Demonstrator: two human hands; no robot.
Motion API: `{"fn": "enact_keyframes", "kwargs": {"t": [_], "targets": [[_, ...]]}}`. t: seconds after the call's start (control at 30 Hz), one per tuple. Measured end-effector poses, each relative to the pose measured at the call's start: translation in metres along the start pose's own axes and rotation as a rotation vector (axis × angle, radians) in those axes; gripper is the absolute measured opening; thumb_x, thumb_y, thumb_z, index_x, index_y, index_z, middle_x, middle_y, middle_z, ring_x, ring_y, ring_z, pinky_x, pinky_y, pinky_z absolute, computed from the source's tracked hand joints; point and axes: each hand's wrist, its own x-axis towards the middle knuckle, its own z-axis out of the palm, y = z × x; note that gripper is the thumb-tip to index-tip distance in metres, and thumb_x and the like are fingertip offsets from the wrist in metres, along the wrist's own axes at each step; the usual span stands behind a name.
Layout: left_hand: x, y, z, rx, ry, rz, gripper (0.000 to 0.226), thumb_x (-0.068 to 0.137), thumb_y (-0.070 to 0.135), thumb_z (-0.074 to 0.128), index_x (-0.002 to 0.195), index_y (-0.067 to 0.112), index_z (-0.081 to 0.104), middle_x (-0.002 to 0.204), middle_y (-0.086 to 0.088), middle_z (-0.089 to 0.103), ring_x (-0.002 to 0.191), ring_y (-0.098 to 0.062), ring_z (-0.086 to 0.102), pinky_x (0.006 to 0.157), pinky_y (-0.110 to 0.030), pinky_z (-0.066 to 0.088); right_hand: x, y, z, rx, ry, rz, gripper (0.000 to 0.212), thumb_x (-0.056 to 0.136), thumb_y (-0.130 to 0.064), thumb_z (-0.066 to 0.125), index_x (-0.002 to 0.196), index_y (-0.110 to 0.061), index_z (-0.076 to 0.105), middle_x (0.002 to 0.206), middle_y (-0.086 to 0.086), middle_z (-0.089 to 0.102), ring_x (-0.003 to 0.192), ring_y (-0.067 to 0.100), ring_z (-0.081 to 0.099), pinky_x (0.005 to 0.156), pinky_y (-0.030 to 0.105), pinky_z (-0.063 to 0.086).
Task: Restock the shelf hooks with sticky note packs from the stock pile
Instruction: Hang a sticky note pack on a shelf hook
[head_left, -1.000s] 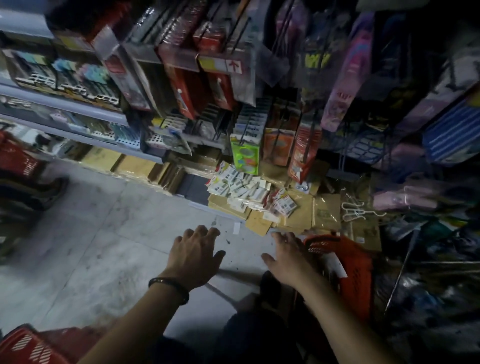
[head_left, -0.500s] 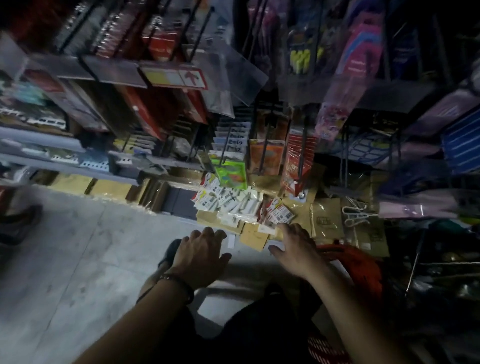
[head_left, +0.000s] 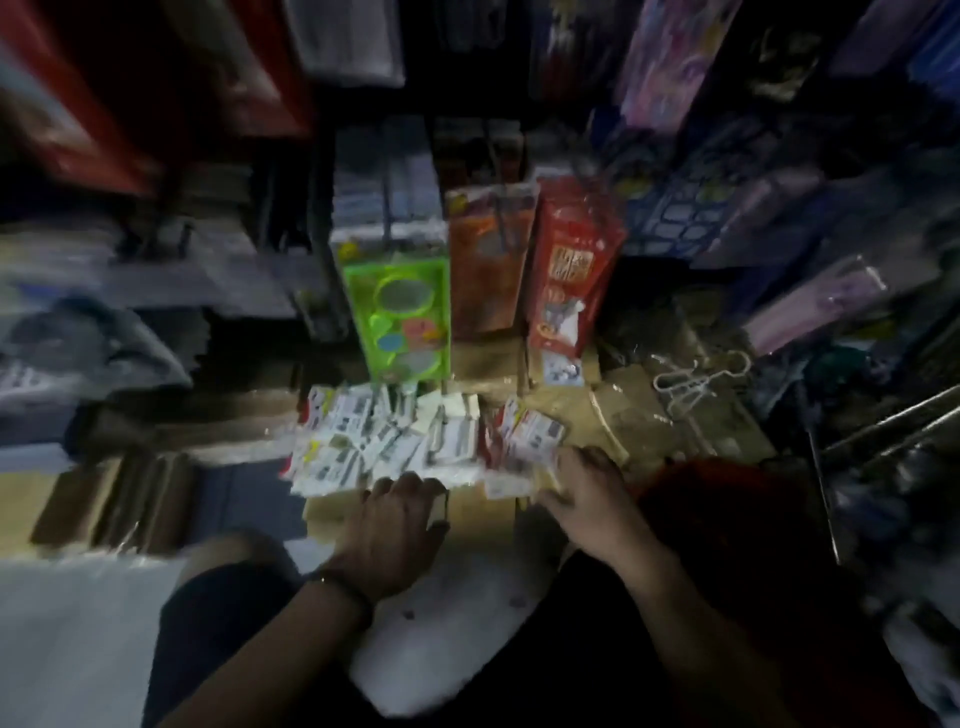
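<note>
Both hands reached the pile (head_left: 415, 441); left (head_left: 400, 525) open, right (head_left: 582, 493) grip unclear. Advise taking one pack, hang-hole upward.

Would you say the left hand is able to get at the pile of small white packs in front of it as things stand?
Probably yes. The left hand lies with its fingertips at the near edge of the pile of packs, and nothing stands between them. The right hand is at the pile's other end, out of its way. The picture is blurred.
</note>
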Motion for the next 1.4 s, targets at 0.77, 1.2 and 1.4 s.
{"fn": "enact_keyframes", "kwargs": {"t": [0.77,1.2,1.4], "targets": [[0.096,-0.01,0.046,-0.069,-0.031,0.078,0.047,0.09,0.061,0.044,0.129,0.04,0.059,0.124,0.007,0.066,0.108,-0.021,0.068,0.086,-0.043,0.058,0.164,0.027,0.059,-0.208,-0.093,0.101,0.103,0.084,-0.03,0.087,0.162,-0.016,0.019,0.158,0.013,0.031,0.145,0.034,0.035,0.114,0.048,0.04],[0.133,-0.011,0.063,-0.252,-0.061,0.004,0.038,0.093,0.06,0.053,0.125,0.041,0.062,0.125,0.007,0.069,0.11,-0.019,0.069,0.09,-0.041,0.058,0.182,0.043,0.086,-0.088,-0.029,0.16,0.101,0.077,-0.046,0.09,0.155,-0.016,0.034,0.159,0.008,0.037,0.149,0.029,0.034,0.12,0.041,0.034],[0.126,-0.003,0.056,-0.36,-0.023,-0.025,0.042,0.089,0.059,0.058,0.121,0.034,0.07,0.119,0.004,0.073,0.107,-0.015,0.069,0.089,-0.032,0.055,0.164,0.043,0.073,-0.1,0.074,0.172,0.101,0.046,-0.083,0.083,0.128,-0.03,0.057,0.138,0.0,0.057,0.136,0.025,0.049,0.112,0.044,0.046]]}}
